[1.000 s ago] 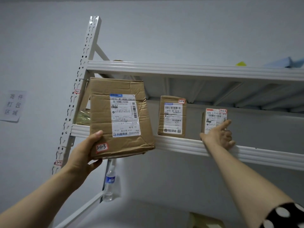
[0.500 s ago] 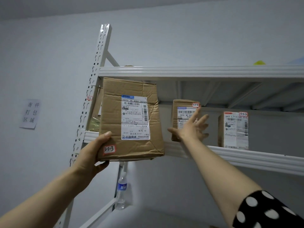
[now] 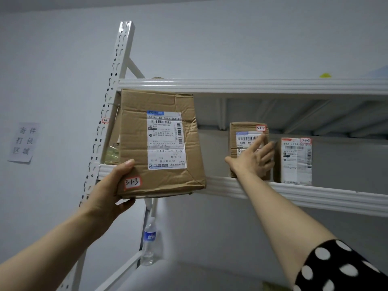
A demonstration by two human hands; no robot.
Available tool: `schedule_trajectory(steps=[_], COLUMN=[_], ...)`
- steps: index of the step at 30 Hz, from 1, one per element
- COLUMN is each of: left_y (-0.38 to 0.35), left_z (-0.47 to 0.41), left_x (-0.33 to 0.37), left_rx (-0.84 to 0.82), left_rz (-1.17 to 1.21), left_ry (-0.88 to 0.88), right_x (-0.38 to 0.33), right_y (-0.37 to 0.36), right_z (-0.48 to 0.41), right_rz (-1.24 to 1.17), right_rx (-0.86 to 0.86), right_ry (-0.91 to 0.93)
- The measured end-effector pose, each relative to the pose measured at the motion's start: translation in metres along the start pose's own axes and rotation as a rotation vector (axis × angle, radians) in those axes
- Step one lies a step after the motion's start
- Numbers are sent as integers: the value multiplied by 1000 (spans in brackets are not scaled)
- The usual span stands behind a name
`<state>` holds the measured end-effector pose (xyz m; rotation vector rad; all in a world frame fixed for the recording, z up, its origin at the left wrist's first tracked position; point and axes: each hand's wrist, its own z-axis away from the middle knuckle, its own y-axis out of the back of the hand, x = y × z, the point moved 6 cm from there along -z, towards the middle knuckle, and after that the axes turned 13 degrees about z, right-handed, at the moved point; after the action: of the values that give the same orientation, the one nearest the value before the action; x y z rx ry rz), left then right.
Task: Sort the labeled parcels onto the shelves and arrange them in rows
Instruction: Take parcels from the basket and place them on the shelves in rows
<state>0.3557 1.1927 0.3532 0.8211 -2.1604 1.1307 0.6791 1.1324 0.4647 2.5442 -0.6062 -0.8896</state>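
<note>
Head | left hand (image 3: pixel 111 192) grips parcel 3-1-3 (image 3: pixel 161 141), long axis vertical, label facing camera | right hand (image 3: pixel 252 162), fingers straight, touches parcel 3-1-4 (image 3: pixel 244 129)

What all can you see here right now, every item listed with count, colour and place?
large creased cardboard parcel marked 3-1-3: one, brown, held up before the rack's left end
small cardboard parcel marked 3-1-4: one, brown, upright on the shelf
white-labelled cardboard parcel: one, brown, right beside it on that shelf
metal shelving rack: one, white, against the wall
plastic water bottle: one, clear with blue label, low by the rack's post
paper notice: one, white, on the wall at left
left hand: one, gripping the large parcel's lower left corner
right hand: one, fingers spread on the 3-1-4 parcel
</note>
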Motion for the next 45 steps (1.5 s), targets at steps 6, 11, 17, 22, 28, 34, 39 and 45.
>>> schedule_trajectory(steps=[6, 11, 17, 22, 28, 34, 39, 45], left_y=[-19, -31, -52, -85, -105, -98, -86, -82], left_z=[-1, -5, -14, -23, -31, -43, -64, -86], left_x=[0, -1, 1, 2, -3, -17, -23, -23], left_rx=[-43, -83, -87, -105, -123, -31, 41, 65], left_rz=[56, 63, 74, 92, 86, 77, 10, -205], left_ry=[-25, -9, -4, -39, -101, -128, -141, -160], right_x=[17, 24, -9, -21, -4, -1, -17, -27], right_y=[8, 11, 45, 44, 37, 27, 16, 3], right_z=[-3, -4, 31, 62, 62, 62, 58, 56], right_rz=[39, 26, -782, -1065, -966, -843, -615, -385], right_rx=[54, 85, 226, -81, -52, -65, -78, -100], right_ry=[-18, 7, 265, 384, 312, 284, 304, 289])
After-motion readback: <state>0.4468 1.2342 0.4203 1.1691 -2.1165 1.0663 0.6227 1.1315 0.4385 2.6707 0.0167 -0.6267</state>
